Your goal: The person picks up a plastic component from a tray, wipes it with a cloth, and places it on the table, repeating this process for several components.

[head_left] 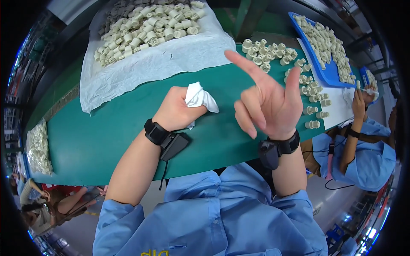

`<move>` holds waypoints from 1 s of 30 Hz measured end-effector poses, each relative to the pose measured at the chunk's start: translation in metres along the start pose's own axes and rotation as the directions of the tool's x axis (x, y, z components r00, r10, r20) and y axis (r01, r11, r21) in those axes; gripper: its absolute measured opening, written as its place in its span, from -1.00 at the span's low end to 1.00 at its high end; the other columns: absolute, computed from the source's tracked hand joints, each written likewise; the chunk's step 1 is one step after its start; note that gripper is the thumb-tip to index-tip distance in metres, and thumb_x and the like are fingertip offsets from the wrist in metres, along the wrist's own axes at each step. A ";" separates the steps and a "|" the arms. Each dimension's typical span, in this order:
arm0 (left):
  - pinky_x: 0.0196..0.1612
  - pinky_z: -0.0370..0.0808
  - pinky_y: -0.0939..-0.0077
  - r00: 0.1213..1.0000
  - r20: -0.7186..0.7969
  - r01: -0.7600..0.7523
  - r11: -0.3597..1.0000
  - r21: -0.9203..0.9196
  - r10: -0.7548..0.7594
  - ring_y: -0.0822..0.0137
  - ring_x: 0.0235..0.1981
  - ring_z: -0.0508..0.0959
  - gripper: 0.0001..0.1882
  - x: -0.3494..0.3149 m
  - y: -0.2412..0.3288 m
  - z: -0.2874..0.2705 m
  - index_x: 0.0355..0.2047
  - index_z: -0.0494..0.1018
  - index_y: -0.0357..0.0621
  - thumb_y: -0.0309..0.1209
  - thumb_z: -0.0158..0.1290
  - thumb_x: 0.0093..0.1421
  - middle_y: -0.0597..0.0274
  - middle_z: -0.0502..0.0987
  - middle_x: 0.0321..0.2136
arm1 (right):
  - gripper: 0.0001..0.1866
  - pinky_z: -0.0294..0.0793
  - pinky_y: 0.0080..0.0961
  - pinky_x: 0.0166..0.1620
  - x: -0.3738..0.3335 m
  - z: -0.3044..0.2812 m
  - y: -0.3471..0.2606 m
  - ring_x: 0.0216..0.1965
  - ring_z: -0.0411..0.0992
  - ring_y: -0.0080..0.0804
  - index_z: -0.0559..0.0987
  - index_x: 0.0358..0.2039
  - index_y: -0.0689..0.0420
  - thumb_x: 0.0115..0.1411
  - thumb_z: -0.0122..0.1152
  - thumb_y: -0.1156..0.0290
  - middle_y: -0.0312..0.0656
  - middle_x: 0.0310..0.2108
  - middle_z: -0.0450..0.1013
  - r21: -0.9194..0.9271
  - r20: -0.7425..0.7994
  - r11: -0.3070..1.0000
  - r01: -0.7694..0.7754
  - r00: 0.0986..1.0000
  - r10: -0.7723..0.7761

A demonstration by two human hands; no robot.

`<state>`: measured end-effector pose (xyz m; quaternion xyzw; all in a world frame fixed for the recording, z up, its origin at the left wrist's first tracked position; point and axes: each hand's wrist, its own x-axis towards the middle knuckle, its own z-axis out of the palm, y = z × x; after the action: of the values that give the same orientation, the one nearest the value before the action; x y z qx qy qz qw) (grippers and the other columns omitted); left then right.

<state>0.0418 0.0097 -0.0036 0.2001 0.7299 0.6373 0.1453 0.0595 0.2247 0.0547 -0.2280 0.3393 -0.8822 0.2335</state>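
Note:
My left hand [174, 110] is closed around a crumpled white cloth [197, 96], part of which sticks out between thumb and fingers. It is over the green table [115, 128]. To its right my right hand [273, 100] is raised with the palm turned up. Its index finger and thumb are spread wide, the other fingers loosely curled, and nothing shows in it. Just beyond the right hand, small cream cylindrical parts [314, 90] stand and lie in loose rows, with a looser group of the same parts [258, 53] farther back.
A big heap of cream parts [149, 30] lies on a white sheet [162, 64] at the back. Far right is a blue tray [329, 76] of such parts; a clear bag of parts [39, 147] sits far left. At right, a co-worker in a blue shirt [371, 158] handles parts.

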 end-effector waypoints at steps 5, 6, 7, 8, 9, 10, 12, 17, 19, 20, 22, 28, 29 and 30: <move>-0.50 0.39 0.62 1.000 -0.004 0.015 0.999 -0.035 -0.015 0.58 -0.56 0.47 -0.87 0.001 -0.003 0.002 -0.41 0.54 -0.18 -0.56 0.08 -0.02 0.38 0.53 -0.57 | 0.01 0.35 -0.58 -0.49 0.070 -0.017 -0.018 -0.52 0.43 -0.28 -0.09 0.27 0.35 0.18 -0.47 -0.38 -0.16 -0.65 0.36 -0.164 0.112 0.985 0.061 0.993 -0.043; -0.50 0.40 0.61 0.999 -0.007 0.037 0.998 -0.041 -0.038 0.57 -0.57 0.47 -0.87 0.001 -0.003 0.001 -0.41 0.54 -0.18 -0.55 0.09 -0.03 0.36 0.53 -0.57 | -0.03 0.36 -0.54 -0.28 0.087 -0.022 -0.023 -0.29 0.41 -0.22 -0.06 0.27 0.35 0.21 -0.48 -0.34 -0.06 -0.42 0.40 -0.415 0.019 0.909 0.042 0.999 -0.037; -0.50 0.40 0.61 0.999 -0.019 0.035 0.998 -0.044 -0.036 0.57 -0.57 0.47 -0.87 0.000 -0.001 0.001 -0.41 0.54 -0.18 -0.55 0.09 -0.03 0.36 0.53 -0.57 | -0.06 0.37 -0.49 -0.07 0.104 -0.027 -0.026 -0.06 0.38 -0.16 -0.03 0.26 0.35 0.23 -0.48 -0.30 0.05 -0.19 0.44 -0.635 -0.069 0.772 -0.001 0.996 -0.056; -0.51 0.41 0.59 0.999 -0.021 0.043 0.999 -0.014 -0.043 0.55 -0.58 0.48 -0.87 -0.002 -0.002 -0.003 -0.41 0.54 -0.18 -0.54 0.08 -0.03 0.33 0.53 -0.59 | -0.06 0.37 -0.49 -0.07 0.123 -0.034 -0.020 -0.06 0.38 -0.16 -0.03 0.26 0.35 0.23 -0.48 -0.30 0.05 -0.19 0.44 -0.630 -0.052 0.777 -0.003 0.998 -0.038; -0.52 0.41 0.58 0.999 -0.015 0.044 0.999 0.010 -0.044 0.52 -0.60 0.49 -0.88 -0.002 0.000 -0.003 -0.42 0.54 -0.18 -0.53 0.08 -0.03 0.29 0.53 -0.61 | -0.17 0.30 -0.35 0.04 0.140 -0.041 -0.017 -0.01 0.35 -0.18 0.19 0.14 0.31 0.24 -0.38 -0.27 0.03 -0.01 0.32 -0.757 -0.194 0.652 -0.044 0.968 -0.160; -0.53 0.42 0.56 0.999 -0.011 0.045 0.998 0.035 -0.045 0.49 -0.61 0.50 -0.88 -0.002 0.002 -0.003 -0.42 0.54 -0.18 -0.51 0.08 -0.03 0.26 0.53 -0.62 | -0.25 0.23 -0.21 0.15 0.157 -0.050 -0.014 0.04 0.31 -0.20 0.41 0.02 0.27 0.25 -0.28 -0.23 0.01 0.17 0.20 -0.852 -0.301 0.511 -0.112 0.904 -0.302; -0.53 0.42 0.54 0.999 0.008 0.036 0.999 0.020 -0.037 0.46 -0.62 0.51 -0.87 0.002 0.002 -0.002 -0.43 0.54 -0.18 -0.51 0.07 -0.03 0.22 0.53 -0.63 | -0.30 0.29 -0.38 0.10 0.188 -0.087 -0.017 -0.11 0.41 -0.28 0.54 -0.23 0.29 0.25 -0.20 -0.20 -0.06 -0.10 0.43 -0.877 -0.222 0.478 -0.049 0.924 -0.313; -0.52 0.45 0.45 0.998 0.036 -0.045 0.999 0.008 0.045 0.27 -0.62 0.54 -0.86 0.001 -0.001 -0.005 -0.46 0.55 -0.19 -0.48 0.03 -0.04 0.08 0.52 -0.64 | -0.27 0.09 -0.39 0.19 0.240 -0.111 -0.009 0.06 0.23 -0.24 0.35 -0.04 0.29 0.26 -0.32 -0.21 -0.02 0.05 0.28 -0.815 -0.281 0.572 -0.093 0.926 -0.250; -0.51 0.46 0.42 0.996 0.023 -0.083 0.997 0.002 0.083 0.22 -0.61 0.55 -0.86 0.002 -0.006 -0.006 -0.47 0.55 -0.20 -0.48 0.02 -0.04 0.05 0.52 -0.64 | -0.24 -0.01 -0.40 0.23 0.253 -0.118 -0.008 0.14 0.14 -0.22 0.26 0.06 0.29 0.27 -0.38 -0.22 0.01 0.12 0.21 -0.784 -0.333 0.607 -0.129 0.913 -0.236; -0.50 0.46 0.39 0.994 0.012 -0.105 0.993 0.049 0.104 0.18 -0.59 0.55 -0.86 0.002 -0.008 -0.006 -0.48 0.54 -0.22 -0.47 0.02 -0.05 0.03 0.53 -0.62 | -0.22 -0.06 -0.40 0.25 0.259 -0.118 -0.006 0.19 0.10 -0.21 0.21 0.11 0.29 0.27 -0.42 -0.22 0.02 0.15 0.17 -0.766 -0.359 0.626 -0.148 0.906 -0.226; -0.47 0.47 0.33 0.989 -0.003 -0.146 0.979 0.143 0.148 0.09 -0.56 0.55 -0.86 0.001 -0.013 -0.007 -0.50 0.52 -0.24 -0.45 0.03 -0.06 0.00 0.53 -0.60 | -0.18 -0.16 -0.41 0.30 0.270 -0.119 0.000 0.27 0.01 -0.19 0.11 0.20 0.30 0.27 -0.48 -0.23 0.04 0.22 0.10 -0.729 -0.411 0.660 -0.185 0.888 -0.206; -0.44 0.47 0.28 0.995 -0.018 -0.094 0.993 0.067 0.095 0.02 -0.52 0.55 -0.85 0.000 -0.009 -0.007 -0.53 0.50 -0.27 -0.42 0.05 -0.08 -0.05 0.53 -0.57 | -0.16 -0.14 -0.41 0.31 0.275 -0.118 0.009 0.28 0.03 -0.19 0.15 0.20 0.33 0.28 -0.52 -0.23 0.05 0.22 0.13 -0.709 -0.400 0.681 -0.182 0.899 -0.177; -0.43 0.47 0.28 0.996 -0.009 -0.090 0.994 0.065 0.090 0.02 -0.52 0.55 -0.84 0.000 -0.009 -0.007 -0.52 0.50 -0.27 -0.42 0.06 -0.08 -0.05 0.53 -0.57 | -0.16 -0.12 -0.41 0.31 0.276 -0.117 0.011 0.27 0.05 -0.20 0.17 0.19 0.34 0.28 -0.52 -0.22 0.06 0.21 0.15 -0.708 -0.395 0.684 -0.173 0.901 -0.181; -0.43 0.47 0.29 0.996 0.000 -0.085 0.994 0.063 0.085 0.03 -0.51 0.55 -0.84 0.000 -0.009 -0.007 -0.52 0.50 -0.27 -0.42 0.06 -0.08 -0.05 0.53 -0.57 | -0.16 -0.10 -0.41 0.30 0.276 -0.117 0.013 0.26 0.07 -0.20 0.19 0.17 0.35 0.29 -0.52 -0.22 0.06 0.20 0.16 -0.707 -0.390 0.688 -0.164 0.902 -0.186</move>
<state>0.0378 0.0027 -0.0117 0.2348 0.7407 0.6197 0.1108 -0.2198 0.1176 0.0352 -0.1020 0.7011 -0.7047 0.0374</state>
